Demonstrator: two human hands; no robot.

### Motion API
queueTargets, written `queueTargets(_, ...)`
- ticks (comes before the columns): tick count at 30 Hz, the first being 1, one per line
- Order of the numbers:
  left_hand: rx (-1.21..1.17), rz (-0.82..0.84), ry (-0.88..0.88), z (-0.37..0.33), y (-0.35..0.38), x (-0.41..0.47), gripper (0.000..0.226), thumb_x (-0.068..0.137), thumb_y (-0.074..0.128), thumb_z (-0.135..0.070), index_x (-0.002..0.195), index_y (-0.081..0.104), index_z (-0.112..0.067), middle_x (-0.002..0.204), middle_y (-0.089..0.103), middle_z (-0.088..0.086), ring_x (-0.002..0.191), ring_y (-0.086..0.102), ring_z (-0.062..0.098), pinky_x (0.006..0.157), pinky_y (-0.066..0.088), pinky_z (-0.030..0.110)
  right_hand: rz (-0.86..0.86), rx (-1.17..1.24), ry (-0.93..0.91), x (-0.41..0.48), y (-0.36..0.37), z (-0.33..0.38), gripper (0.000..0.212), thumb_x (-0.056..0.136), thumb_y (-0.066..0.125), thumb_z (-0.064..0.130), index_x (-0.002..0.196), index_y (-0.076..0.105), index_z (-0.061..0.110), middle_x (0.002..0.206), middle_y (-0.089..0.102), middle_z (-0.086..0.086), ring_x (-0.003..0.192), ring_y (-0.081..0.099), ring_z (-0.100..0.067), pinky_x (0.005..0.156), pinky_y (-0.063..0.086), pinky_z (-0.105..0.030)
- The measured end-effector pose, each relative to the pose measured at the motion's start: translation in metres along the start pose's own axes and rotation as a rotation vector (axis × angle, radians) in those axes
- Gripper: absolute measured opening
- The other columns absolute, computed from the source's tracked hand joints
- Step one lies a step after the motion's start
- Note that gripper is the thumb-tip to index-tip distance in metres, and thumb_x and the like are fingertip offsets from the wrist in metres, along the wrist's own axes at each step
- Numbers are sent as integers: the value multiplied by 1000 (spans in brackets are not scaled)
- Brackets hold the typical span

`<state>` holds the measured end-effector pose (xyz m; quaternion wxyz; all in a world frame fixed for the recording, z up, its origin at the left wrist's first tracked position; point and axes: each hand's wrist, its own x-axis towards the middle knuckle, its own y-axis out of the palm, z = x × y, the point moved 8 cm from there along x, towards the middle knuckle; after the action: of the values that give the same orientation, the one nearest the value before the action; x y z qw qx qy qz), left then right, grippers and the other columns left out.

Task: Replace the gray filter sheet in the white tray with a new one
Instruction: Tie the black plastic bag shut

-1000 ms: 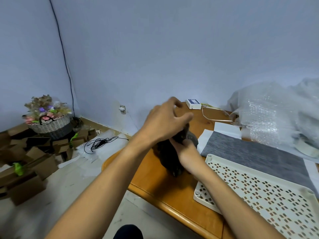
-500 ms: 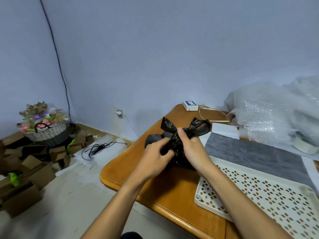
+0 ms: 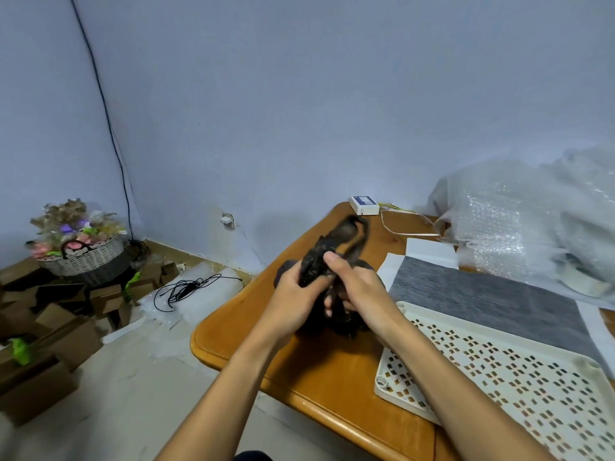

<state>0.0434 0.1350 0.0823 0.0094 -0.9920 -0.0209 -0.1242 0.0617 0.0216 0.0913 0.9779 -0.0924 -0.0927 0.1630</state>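
Note:
Both hands grip a black plastic bag [image 3: 336,251] over the wooden table's left corner. My left hand [image 3: 296,297] clasps the bag's bunched neck from the left. My right hand [image 3: 357,291] pinches the neck from the right, thumb on top. The bag's two loop handles stick up, blurred. Its bulging body sits on the table under my hands, mostly hidden. A gray filter sheet [image 3: 482,301] lies flat on white paper to the right. In front of it rests the white perforated tray [image 3: 519,371], with nothing in it.
The wooden table [image 3: 299,367] has a rounded front-left corner. A small white box [image 3: 364,205] with a cable sits at its far edge. Bubble wrap [image 3: 532,221] is heaped at the back right. On the floor are cardboard boxes [image 3: 50,327], a flower basket [image 3: 80,251] and a black cord [image 3: 189,287].
Both hands have shifted along the bag's neck and pulled its two handles together upward; the handles now stand taller and blurred. Half a second ago they spread apart like a bow.

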Motion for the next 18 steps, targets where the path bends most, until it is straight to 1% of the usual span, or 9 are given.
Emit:
queueTargets(3,187,92,65,-5,8,-3,3,99,60,-12,101,62,-11,56,57,5,50,53,18,55,48,27,-53,-77,-23,2,-4,-1,51,95,58,54,85,76,8,66,74,-16,58,72,-24,69,61,-40)
queueTargets(6,163,206,-8,-2,6,-2,13,95,69,-17,101,66,-7,58,61,7,51,56,17,57,47,21,-62,166,66,3,-15,-13,35,102,54,38,105,74,9,69,73,-17,59,71,-31,70,59,-44)
queueTargets(9,118,306,-124,6,6,-6,10,92,72,-18,97,74,-10,60,63,8,55,59,15,58,46,17,155,564,159,-3,-9,-19,41,100,58,39,116,73,5,44,40,-1,39,38,-12,62,41,-30)
queueTargets(11,92,310,-143,9,3,-5,17,94,68,-21,80,76,-18,59,57,11,57,55,15,62,44,20,271,614,145,-10,-4,-11,42,99,58,35,111,70,-4,43,35,3,39,30,-9,60,30,-28)
queueTargets(13,-15,285,-145,9,-1,-3,27,92,67,-27,70,71,-11,63,51,14,61,50,22,68,42,32,340,471,87,-17,-3,-2,34,99,58,26,110,64,-6,47,40,4,42,30,-8,57,20,-29)
queueTargets(14,-92,265,-153,9,-3,-3,33,86,68,-30,76,68,1,71,52,18,67,50,27,73,41,36,352,343,47,-21,-3,3,28,100,58,22,107,65,-4,50,40,4,45,31,-9,56,19,-29)
queueTargets(15,-158,242,-169,12,-5,-2,42,82,67,-31,86,66,11,81,56,22,75,52,32,77,41,40,347,184,0,-22,-4,6,21,100,60,19,99,67,0,52,40,4,47,34,-10,55,22,-27)
queueTargets(16,-198,218,-191,15,-5,-2,42,84,63,-30,93,68,12,88,61,23,83,56,33,80,44,40,325,22,-34,-21,-6,7,18,99,62,18,87,67,4,53,45,3,49,41,-11,55,29,-24)
queueTargets(18,-212,175,-203,20,-4,-1,33,93,53,-25,89,70,3,79,64,20,79,58,34,77,48,35,213,-255,-87,-16,-14,6,21,95,66,15,76,67,8,60,64,3,59,60,-15,62,48,-26)
